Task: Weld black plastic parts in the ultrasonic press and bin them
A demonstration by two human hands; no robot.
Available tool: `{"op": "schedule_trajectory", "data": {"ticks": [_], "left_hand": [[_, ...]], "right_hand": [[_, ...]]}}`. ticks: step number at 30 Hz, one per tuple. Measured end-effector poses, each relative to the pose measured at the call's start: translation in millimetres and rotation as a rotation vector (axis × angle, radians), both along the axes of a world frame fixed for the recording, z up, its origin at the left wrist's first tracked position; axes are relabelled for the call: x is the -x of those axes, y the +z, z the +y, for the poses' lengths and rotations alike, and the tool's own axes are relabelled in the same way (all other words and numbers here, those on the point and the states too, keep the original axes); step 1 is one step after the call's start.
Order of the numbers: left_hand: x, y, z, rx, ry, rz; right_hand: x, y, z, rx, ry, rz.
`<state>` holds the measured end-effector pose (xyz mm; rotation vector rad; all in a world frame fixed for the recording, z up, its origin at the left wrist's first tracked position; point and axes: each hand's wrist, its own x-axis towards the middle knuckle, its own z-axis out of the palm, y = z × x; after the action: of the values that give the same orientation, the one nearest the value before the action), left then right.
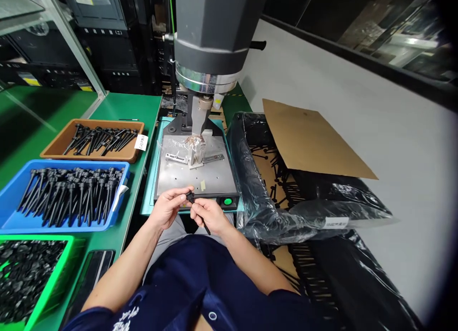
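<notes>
In front of the press's base plate, my two hands meet on one black screw-like part [190, 196] with a thick head and a thin shaft. The fingertips of my left hand [167, 209] pinch its head. My right hand [212, 216] is closed round the shaft, whose tip sticks out below the fingers. Just beyond stands a press [214, 30] with its metal tool [200, 114] above a small fixture [195, 157] on the grey plate [179, 178]. Clear plastic film hangs about that fixture.
On the green table at left are a brown tray [53, 152] and a blue tray [71, 163], both with similar black parts, and a green bin [60, 264] of small black pieces. At right, a plastic-lined box [246, 178] holds more parts under a cardboard sheet [315, 140]. A green button [228, 201] is on the press's front.
</notes>
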<state>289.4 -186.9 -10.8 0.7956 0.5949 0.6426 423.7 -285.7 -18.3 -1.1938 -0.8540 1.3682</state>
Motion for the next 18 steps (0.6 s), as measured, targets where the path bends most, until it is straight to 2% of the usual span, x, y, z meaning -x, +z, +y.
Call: {"op": "schedule_trajectory", "data": {"ticks": [4,10,14,16,18], "left_hand": [[-3.6,1.2,1.0,-0.023,-0.015,0.023],[-7.8,-1.7,3.7,-0.031,0.020,0.088],[-10.0,-3.7,3.7,-0.032,0.035,0.118],[-10.6,-4.4,4.1,-0.049,0.049,0.131],[-10.9,-4.8,5.0,-0.066,0.067,0.149]], "right_hand": [[-2.5,1.9,-2.4,0.028,0.018,0.104],[-5.1,-1.2,-2.9,0.005,-0.078,-0.256],[-4.1,-4.8,-0.2,-0.096,-0.164,-0.510],[-3.6,-5.9,1.0,-0.125,-0.177,-0.572],[-3.7,-6.4,1.6,-0.102,-0.162,-0.528]]}}
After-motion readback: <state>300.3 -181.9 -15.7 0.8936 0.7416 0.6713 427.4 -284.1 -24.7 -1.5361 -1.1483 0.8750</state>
